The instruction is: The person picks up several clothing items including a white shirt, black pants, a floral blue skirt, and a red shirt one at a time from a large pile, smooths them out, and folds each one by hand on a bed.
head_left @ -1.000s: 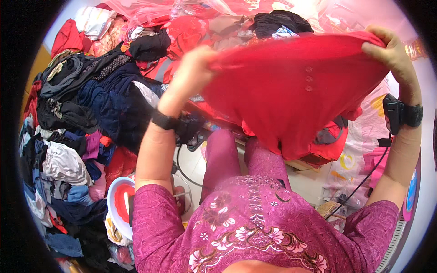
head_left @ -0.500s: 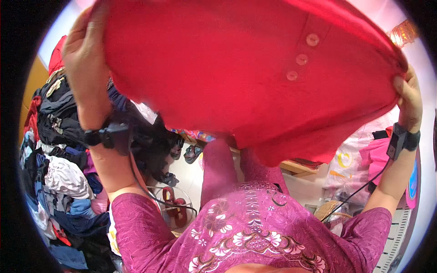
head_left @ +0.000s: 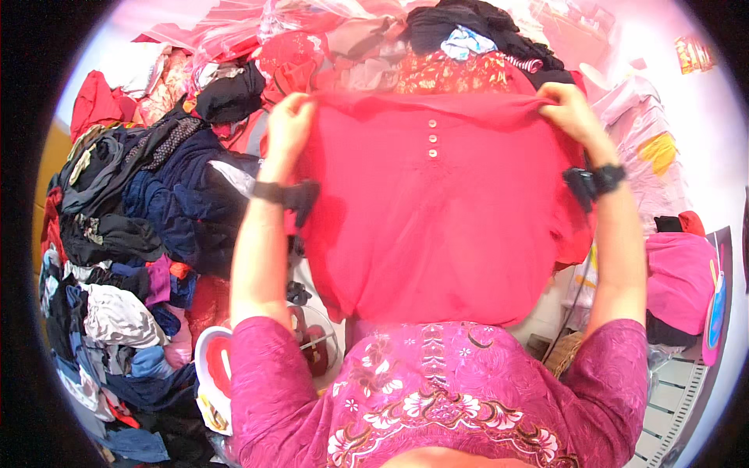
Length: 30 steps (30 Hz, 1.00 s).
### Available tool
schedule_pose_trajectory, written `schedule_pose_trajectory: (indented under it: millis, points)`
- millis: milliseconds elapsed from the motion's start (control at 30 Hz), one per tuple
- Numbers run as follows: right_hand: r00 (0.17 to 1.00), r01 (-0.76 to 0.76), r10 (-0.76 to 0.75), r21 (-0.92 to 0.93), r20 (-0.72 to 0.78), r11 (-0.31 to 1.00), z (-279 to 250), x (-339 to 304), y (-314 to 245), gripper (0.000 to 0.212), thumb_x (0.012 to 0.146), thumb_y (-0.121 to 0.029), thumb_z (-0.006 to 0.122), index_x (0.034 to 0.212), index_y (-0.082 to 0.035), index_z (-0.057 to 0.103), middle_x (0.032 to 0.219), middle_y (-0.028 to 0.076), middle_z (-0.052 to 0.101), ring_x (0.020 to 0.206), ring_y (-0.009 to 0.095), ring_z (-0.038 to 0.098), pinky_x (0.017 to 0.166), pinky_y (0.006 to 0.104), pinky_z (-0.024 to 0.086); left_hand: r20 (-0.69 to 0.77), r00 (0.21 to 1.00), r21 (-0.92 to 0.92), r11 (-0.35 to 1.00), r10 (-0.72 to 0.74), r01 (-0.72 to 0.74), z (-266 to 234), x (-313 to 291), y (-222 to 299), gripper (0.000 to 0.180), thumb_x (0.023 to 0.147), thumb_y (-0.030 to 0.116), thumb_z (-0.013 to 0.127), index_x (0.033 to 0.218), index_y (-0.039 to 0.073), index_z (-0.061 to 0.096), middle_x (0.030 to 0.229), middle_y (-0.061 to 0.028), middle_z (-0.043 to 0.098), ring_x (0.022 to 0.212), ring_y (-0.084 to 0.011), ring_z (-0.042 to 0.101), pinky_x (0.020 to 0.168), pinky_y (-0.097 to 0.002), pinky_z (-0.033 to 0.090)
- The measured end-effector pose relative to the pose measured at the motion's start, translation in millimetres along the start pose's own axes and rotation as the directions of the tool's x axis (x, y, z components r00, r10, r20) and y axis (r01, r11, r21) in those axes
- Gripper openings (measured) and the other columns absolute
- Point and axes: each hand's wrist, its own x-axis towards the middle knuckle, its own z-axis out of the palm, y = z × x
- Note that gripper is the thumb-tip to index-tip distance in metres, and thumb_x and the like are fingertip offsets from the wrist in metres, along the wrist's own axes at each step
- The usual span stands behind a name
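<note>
A red shirt [head_left: 421,210] with a short row of pale buttons hangs spread out in front of me, its lower edge close to my lap. My left hand [head_left: 290,117] grips its upper left corner, fingers closed on the cloth. At the upper right corner, my right hand [head_left: 568,113] pinches the fabric the same way. Between the two hands the top edge is stretched and sags slightly. Both wrists carry black strapped devices. The shirt hides my knees and part of the floor.
A large heap of dark clothes [head_left: 172,187] fills the left side. Beyond the shirt lie red and patterned garments [head_left: 460,72] and a black garment [head_left: 499,31]. Folded pink cloth [head_left: 679,269] sits at the right, above a white slatted rack [head_left: 663,413]. Red sandals [head_left: 316,339] rest on the floor.
The red shirt has come down and levelled out, its buttons now centred. Both hands moved lower and inward, still gripping it. The clothes beyond have come into view.
</note>
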Motion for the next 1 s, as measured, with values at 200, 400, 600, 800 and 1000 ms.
schedule_pose_trajectory:
  millis: [200, 400, 600, 800, 1000]
  points:
    - [0.974, -0.207, 0.18, -0.214, -0.138, 0.955, 154.9, 12.6, 66.2, 0.019, 0.075, -0.016, 0.063, 0.089, -0.004, 0.062, 0.087, 0.017, 0.064, 0.088, 0.035, 0.061, 0.074, 0.0432, 0.048, -0.042, 0.978, 0.011, 0.978, -0.206, 0.207, 75.5, -71.9, -129.0, 0.033, 0.084, 0.017, 0.064, 0.11, -0.002, 0.06, 0.098, -0.0125, 0.066, 0.087, -0.0152, 0.061, 0.076, -0.0282, 0.049]
    - [0.98, -0.093, 0.064, -0.15, -0.19, 0.984, 164.1, -24.5, 82.0, 0.023, 0.079, -0.019, 0.063, 0.094, -0.002, 0.06, 0.095, 0.017, 0.062, 0.09, 0.035, 0.059, 0.076, 0.0409, 0.047, 0.285, 0.791, 0.002, 0.825, -0.542, 0.565, 38.7, -180.6, -156.3, 0.034, 0.091, 0.027, 0.056, 0.107, -0.003, 0.061, 0.096, -0.0072, 0.065, 0.086, -0.0123, 0.059, 0.076, -0.0233, 0.046]
    - [0.899, -0.425, 0.424, 0.46, 0.112, 0.78, 156.8, -138.5, 51.7, 0.015, 0.084, -0.014, 0.062, 0.086, 0.001, 0.062, 0.071, 0.004, 0.061, 0.067, 0.011, 0.059, 0.061, 0.0247, 0.046, 0.58, 0.313, -0.077, 0.332, -0.752, 0.94, 25.2, -268.8, -140.2, 0.058, 0.091, 0.052, 0.049, 0.122, 0.003, 0.052, 0.115, -0.006, 0.058, 0.102, -0.0176, 0.056, 0.08, -0.033, 0.046]
    - [0.722, -0.668, 0.661, 0.451, 0.203, 0.592, 254.4, -306.2, 102.8, 0.027, 0.082, -0.025, 0.069, 0.091, -0.001, 0.062, 0.077, 0.003, 0.062, 0.072, 0.01, 0.059, 0.064, 0.0245, 0.046, 0.638, 0.207, -0.119, 0.171, -0.742, 0.978, 20.5, -322.2, -153.3, 0.054, 0.093, 0.049, 0.045, 0.123, 0.005, 0.053, 0.112, -0.0044, 0.059, 0.096, -0.0143, 0.056, 0.077, -0.0318, 0.047]
    - [0.447, -0.703, 0.662, 0.694, 0.601, -0.155, 256.2, -298.8, 85.9, 0.043, 0.084, -0.028, 0.066, 0.118, -0.006, 0.054, 0.112, 0.002, 0.061, 0.1, 0.015, 0.057, 0.088, 0.0311, 0.042, 0.61, 0.273, -0.265, 0.133, -0.744, 0.955, 17.5, -347.7, -137.3, 0.051, 0.091, 0.044, 0.053, 0.115, -0.002, 0.057, 0.107, -0.0086, 0.062, 0.093, -0.0169, 0.059, 0.079, -0.0298, 0.047]
